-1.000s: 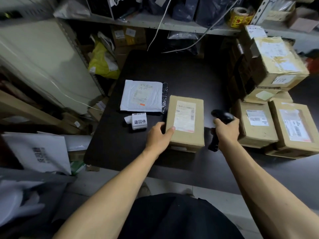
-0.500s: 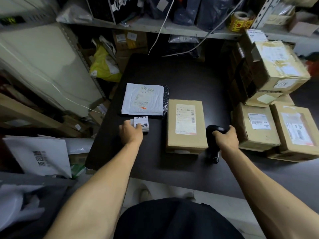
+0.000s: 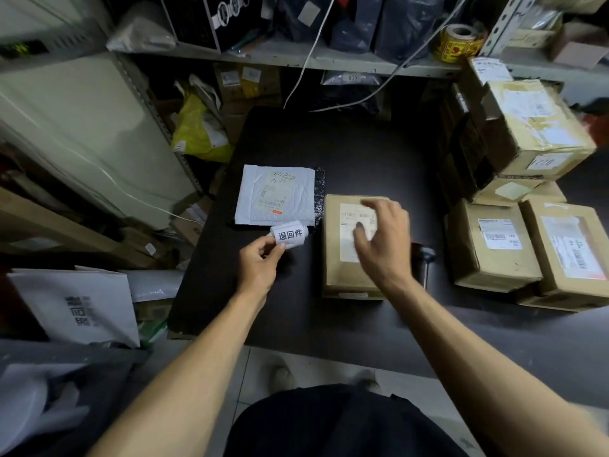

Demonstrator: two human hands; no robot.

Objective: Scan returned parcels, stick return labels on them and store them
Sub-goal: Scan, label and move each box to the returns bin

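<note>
A brown cardboard parcel [image 3: 336, 258] with a white shipping label lies on the dark table [image 3: 346, 153]. My left hand [image 3: 258, 265] pinches a small white roll of return labels [image 3: 290, 234] printed with black characters, held just left of the parcel. Above the parcel's label hovers my right hand [image 3: 384, 240], its fingers spread and relaxed, holding nothing. The black handheld scanner [image 3: 425, 258] lies on the table right of the parcel, partly hidden by my right wrist. A white padded mailer [image 3: 278, 196] on a black bag lies behind the label roll.
Several cardboard boxes [image 3: 494, 242] are stacked at the table's right side, up to a taped box [image 3: 534, 127]. A shelf [image 3: 296, 57] with dark bags, cables and a yellow sticker roll [image 3: 459, 42] runs behind. White bags [image 3: 89, 308] and clutter fill the left floor.
My left hand left the parcel, reached the label roll and lifted it. My right hand put the scanner down on the table and moved left over the parcel.
</note>
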